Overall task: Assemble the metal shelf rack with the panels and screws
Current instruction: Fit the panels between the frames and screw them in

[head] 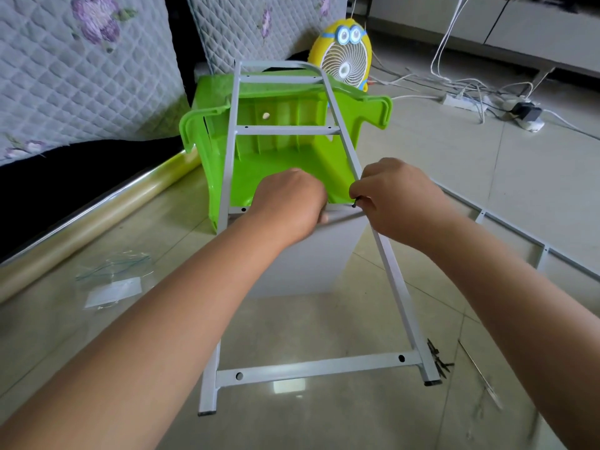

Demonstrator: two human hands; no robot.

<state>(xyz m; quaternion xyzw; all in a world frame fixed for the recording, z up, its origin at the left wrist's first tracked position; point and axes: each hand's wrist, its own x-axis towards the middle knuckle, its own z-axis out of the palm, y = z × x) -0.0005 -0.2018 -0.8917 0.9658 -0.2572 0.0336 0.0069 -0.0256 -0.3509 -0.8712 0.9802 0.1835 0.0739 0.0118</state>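
Observation:
A grey metal ladder-shaped side frame (pixel 231 131) leans from the floor up onto a green plastic stool (pixel 285 177). A grey shelf panel (pixel 302 254) hangs below the frame's third crossbar. My left hand (pixel 289 206) grips that crossbar together with the panel's top edge. My right hand (pixel 399 203) pinches a small black screw (pixel 356 203) at the hole near the bar's right end. Loose black screws (pixel 438 362) lie on the floor by the frame's right foot.
A second grey side frame (pixel 519 235) lies flat on the tiles at right. A clear plastic bag (pixel 113 277) and a rolled yellowish sheet (pixel 97 219) lie at left beside a quilted mattress. A yellow fan (pixel 344 53) and cables with a power strip (pixel 464 102) sit beyond.

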